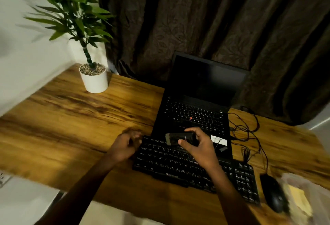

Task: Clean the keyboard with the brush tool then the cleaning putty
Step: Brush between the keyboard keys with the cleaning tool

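Forearms reach in from the bottom edge over the desk [71, 117]. The right hand [201, 146] holds the brush [180, 138] with thumb under and fingers [192, 132] wrapped over its dark body. The pale bristle end points left, over the top row of the keyboard [178, 164]. Whether the bristles touch the keys cannot be told. The left hand [125, 144] sits at the keyboard's far-left corner with fingers curled. Blur hides whether they grip the edge or only rest there.

The brush looks light and rigid, a small plastic body that one hand can manage. The grip around its middle suits it, leaving the soft bristles free to flex between keys. Light strokes should do, since keycaps can pop off if levered.

The keyboard is flat, stiff and likely to slide on the smooth wood. Steadying it at a corner or along its frame, not on the keys, seems wise.

By the right edge, beside the mouse [273, 192], a yellow lump in a clear bag is probably the putty [300, 199]. It is untouched, so brushing appears to be the step in hand. Putty will be soft and tacky, and is best pinched out whole.

Behind the keyboard stands an open laptop [196, 108], its screen dark.
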Demonstrator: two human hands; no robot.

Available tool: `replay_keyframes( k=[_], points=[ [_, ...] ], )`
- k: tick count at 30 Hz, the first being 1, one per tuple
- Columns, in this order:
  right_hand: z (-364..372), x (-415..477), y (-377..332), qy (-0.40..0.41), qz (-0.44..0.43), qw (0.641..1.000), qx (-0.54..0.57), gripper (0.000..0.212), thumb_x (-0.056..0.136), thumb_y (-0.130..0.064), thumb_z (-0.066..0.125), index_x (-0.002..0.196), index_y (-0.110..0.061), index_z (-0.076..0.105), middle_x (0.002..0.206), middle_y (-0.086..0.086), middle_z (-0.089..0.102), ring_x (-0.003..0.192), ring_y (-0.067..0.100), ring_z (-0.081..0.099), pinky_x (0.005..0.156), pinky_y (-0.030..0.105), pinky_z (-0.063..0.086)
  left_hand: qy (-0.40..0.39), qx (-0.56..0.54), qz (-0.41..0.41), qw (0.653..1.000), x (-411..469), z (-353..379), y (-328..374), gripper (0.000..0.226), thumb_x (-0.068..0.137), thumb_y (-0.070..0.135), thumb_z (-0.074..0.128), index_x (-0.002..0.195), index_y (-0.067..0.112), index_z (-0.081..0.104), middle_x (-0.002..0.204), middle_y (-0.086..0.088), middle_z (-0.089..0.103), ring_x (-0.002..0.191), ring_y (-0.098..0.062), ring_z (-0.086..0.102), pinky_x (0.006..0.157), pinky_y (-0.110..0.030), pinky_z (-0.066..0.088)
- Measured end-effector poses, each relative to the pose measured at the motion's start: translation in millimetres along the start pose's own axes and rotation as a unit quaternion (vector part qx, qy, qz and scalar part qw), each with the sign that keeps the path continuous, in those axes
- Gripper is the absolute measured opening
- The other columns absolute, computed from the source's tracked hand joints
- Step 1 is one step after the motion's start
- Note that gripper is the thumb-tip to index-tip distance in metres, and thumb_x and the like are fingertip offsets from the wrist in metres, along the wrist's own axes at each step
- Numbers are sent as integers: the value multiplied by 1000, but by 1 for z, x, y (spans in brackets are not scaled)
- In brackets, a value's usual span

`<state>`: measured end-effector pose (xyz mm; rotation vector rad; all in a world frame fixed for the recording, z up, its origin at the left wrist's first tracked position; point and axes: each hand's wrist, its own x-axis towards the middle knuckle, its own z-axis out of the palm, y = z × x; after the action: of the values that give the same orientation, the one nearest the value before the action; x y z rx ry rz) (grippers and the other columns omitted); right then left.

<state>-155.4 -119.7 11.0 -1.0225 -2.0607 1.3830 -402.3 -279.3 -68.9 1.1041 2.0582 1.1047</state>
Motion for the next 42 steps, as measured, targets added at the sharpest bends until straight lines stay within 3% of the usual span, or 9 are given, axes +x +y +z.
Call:
replay_keyframes(
  k=[4,8,11,17,21,25,31,37,42],
  points=[
    [18,25,-14,-41,-58,995,-67,34,82,-23,84,111,-29,68,109,-9,70,101,-2,64,80,12,52,-43,-29,-23,998,-4,2,-17,27,97,12,64,122,21,61,113,8,65,106,-5,60,80,-1,42],
    [46,44,-28,-82,-90,984,-130,39,82,-27,84,118,-23,69,112,-11,69,108,-2,60,87,10,43,-8,-64,-4,998,-6,3,-25,21,94,19,68,115,16,69,112,-4,73,93,10,65,78,-9,48],
    [64,54,-35,-105,-85,980,-143,38,83,-25,83,117,-20,68,101,-18,63,96,-10,57,76,4,44,7,-108,8,994,-8,5,-24,14,88,26,71,101,24,75,100,5,78,89,-1,71,76,-22,54],
    [81,63,-29,-129,-82,971,-183,37,83,-35,82,117,-27,67,108,-11,68,108,9,63,91,25,53,32,-123,28,991,-9,11,-25,17,80,32,75,95,26,80,97,9,78,91,-8,73,80,-32,59],
    [72,69,-28,-146,-83,961,-221,33,86,-29,80,117,-24,68,100,-10,68,92,2,65,75,14,54,46,-121,39,991,-11,12,-28,26,77,47,74,96,30,81,97,8,78,90,-9,73,79,-35,60],
    [73,78,-33,-166,-86,947,-260,36,86,-36,79,119,-34,65,110,-1,69,100,14,68,84,35,61,68,-121,44,989,-13,12,-26,9,79,42,75,88,45,77,95,12,78,88,-5,72,77,-32,59],
    [89,83,-41,-177,-93,946,-253,33,87,-27,79,118,-21,68,103,-6,64,90,-5,59,69,3,48,116,-104,97,983,-18,20,-28,11,86,34,73,93,29,80,98,12,74,89,-3,71,79,-30,58],
    [74,82,-34,-179,-69,944,-268,42,84,-39,80,123,-35,65,120,-1,66,109,15,64,91,33,57,146,-60,136,978,-20,25,-31,21,91,36,69,97,20,81,96,7,72,87,-4,68,75,-31,57],
    [71,79,-40,-170,-77,945,-267,41,86,-33,80,125,-29,65,118,-3,67,106,12,63,87,24,51,151,-28,159,975,-21,25,-31,19,92,34,68,98,21,80,94,10,71,86,2,65,75,-15,51]
  ],
)
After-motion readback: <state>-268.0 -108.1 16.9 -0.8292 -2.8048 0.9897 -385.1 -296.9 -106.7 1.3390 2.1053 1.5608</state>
